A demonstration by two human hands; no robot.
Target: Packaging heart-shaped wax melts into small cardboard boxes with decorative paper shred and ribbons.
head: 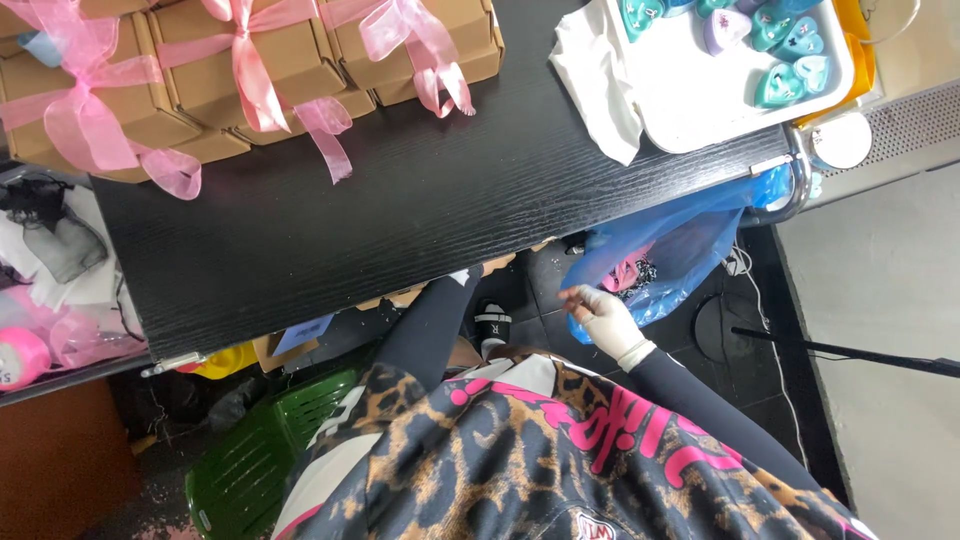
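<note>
Right hand [603,318]: gloved in a pale glove, dark sleeve behind it, held below the bench edge at the right. Fingers loosely spread and grasping nothing, fingertips at the mouth of the blue plastic bag [672,250].

Left hand: hidden under the bench; only the dark-sleeved left arm [432,330] shows, running beneath the front edge. Whether it is released or clenched cannot be told.

Blue plastic bag: hangs off the right front corner of the bench, below the tray, open toward the right hand. Pink and dark scraps [630,273] show inside it.

Bench [400,200]: black wood-grain top, seen from above.

Cardboard boxes [250,70]: several brown boxes along the far left of the bench, set close together and stacked, each tied with a sheer pink ribbon bow [245,60]; ribbon tails trail onto the black top.

White tray [700,100]: far right of the bench, holding small heart-shaped pieces [790,50], mostly teal, one lilac, grouped at its far end. A white cloth [600,80] lies just beside and partly under its left side.

Below the bench: a green plastic crate [260,460] at the left, a black sandal [492,325] on the dark floor between the two arms, a pink ribbon spool [20,358] on a lower shelf at the far left.

Person: leopard-print top with pink lettering [520,450], bottom centre.
</note>
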